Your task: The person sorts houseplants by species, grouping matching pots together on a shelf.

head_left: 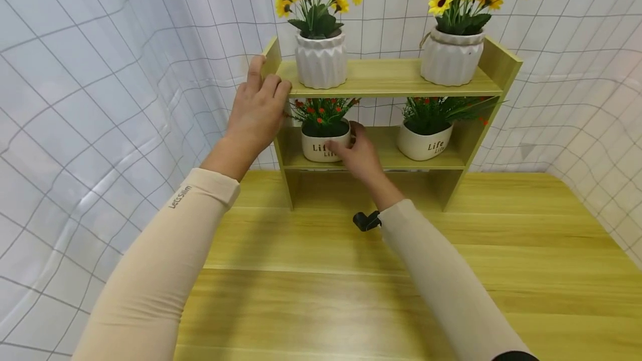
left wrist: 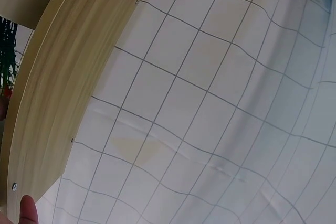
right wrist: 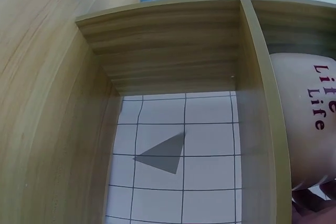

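On the lower tier of a small wooden shelf, a white pot marked "Life" holds green leaves and small red flowers. My right hand grips this pot from its right side, thumb across the front and fingers round behind. In the right wrist view the pot shows at the right edge, with fingertips under it. My left hand holds the shelf's left side panel near its top, fingers bent over the edge. One fingertip shows beside that panel in the left wrist view.
Two white fluted pots with yellow flowers stand on the top tier. A second "Life" pot sits at the lower tier's right. The shelf stands on a wooden table, with a white gridded curtain behind and beside it.
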`<action>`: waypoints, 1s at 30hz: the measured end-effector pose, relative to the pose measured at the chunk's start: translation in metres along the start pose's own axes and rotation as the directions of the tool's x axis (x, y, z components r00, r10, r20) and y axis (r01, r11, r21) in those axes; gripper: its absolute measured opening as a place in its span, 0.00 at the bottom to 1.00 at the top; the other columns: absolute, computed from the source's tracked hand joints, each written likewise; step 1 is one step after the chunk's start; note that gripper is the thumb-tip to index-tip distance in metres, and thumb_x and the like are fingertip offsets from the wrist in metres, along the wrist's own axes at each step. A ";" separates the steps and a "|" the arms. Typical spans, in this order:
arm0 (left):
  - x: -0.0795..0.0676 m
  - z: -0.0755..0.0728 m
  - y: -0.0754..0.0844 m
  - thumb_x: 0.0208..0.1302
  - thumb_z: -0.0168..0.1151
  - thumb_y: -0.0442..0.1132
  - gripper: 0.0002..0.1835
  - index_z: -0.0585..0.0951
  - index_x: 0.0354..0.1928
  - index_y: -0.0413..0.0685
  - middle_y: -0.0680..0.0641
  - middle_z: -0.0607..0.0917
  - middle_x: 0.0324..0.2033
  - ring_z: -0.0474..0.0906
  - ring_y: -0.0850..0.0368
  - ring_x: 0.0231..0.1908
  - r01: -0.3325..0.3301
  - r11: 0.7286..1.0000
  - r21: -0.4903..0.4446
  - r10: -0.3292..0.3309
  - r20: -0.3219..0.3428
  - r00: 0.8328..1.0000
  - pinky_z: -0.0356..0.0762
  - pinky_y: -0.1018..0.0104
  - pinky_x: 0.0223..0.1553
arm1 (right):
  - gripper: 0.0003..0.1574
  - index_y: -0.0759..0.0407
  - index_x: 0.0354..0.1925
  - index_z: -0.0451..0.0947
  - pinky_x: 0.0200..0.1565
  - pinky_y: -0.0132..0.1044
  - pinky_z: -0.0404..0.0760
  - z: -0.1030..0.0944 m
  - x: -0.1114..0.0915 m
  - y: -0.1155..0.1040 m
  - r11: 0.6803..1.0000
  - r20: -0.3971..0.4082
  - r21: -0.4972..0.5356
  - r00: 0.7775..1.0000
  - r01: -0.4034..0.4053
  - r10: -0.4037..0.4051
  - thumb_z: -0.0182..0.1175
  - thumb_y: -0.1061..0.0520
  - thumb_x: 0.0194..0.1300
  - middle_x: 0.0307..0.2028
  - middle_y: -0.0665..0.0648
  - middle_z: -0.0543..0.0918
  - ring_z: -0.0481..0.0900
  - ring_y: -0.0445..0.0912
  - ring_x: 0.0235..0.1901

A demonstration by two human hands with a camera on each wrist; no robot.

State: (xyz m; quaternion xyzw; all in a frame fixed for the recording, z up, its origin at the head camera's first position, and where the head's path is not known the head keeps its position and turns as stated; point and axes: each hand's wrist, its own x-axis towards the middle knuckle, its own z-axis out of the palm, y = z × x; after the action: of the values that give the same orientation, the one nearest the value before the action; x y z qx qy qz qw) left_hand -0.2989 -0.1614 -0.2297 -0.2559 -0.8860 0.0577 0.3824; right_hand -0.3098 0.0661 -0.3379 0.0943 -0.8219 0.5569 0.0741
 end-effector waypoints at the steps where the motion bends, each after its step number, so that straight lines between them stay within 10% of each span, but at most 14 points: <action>1: 0.000 -0.001 0.000 0.61 0.67 0.36 0.24 0.72 0.57 0.38 0.38 0.73 0.51 0.45 0.37 0.71 0.006 1.000 -0.005 -0.006 0.016 1.000 0.72 0.44 0.44 | 0.53 0.53 0.76 0.53 0.57 0.47 0.75 0.000 0.002 0.000 1.000 0.001 0.003 1.000 -0.009 0.009 0.66 0.39 0.63 0.68 0.60 0.67 0.72 0.53 0.61; 16: 0.000 -0.002 0.004 0.71 0.51 0.62 0.32 0.71 0.57 0.39 0.38 0.72 0.51 0.40 0.41 0.73 0.072 0.997 -0.016 -0.070 0.107 0.992 0.69 0.42 0.53 | 0.52 0.55 0.76 0.51 0.55 0.48 0.76 0.004 0.018 0.001 1.000 -0.029 0.022 1.000 -0.002 0.003 0.64 0.42 0.66 0.67 0.63 0.67 0.72 0.56 0.62; 30: 0.003 -0.001 0.004 0.77 0.39 0.57 0.27 0.77 0.49 0.39 0.38 0.77 0.45 0.49 0.42 0.71 0.087 0.992 -0.092 -0.091 -0.029 0.995 0.70 0.45 0.56 | 0.51 0.57 0.75 0.54 0.56 0.48 0.76 0.007 0.018 0.003 1.000 -0.073 0.022 0.997 -0.001 0.003 0.65 0.42 0.65 0.67 0.63 0.68 0.73 0.55 0.61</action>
State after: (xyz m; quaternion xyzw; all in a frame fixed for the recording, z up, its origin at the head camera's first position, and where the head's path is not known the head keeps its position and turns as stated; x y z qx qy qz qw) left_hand -0.2982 -0.1563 -0.2289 -0.2342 -0.8917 -0.0041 0.3873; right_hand -0.3283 0.0598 -0.3390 0.0741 -0.8125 0.5691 0.1024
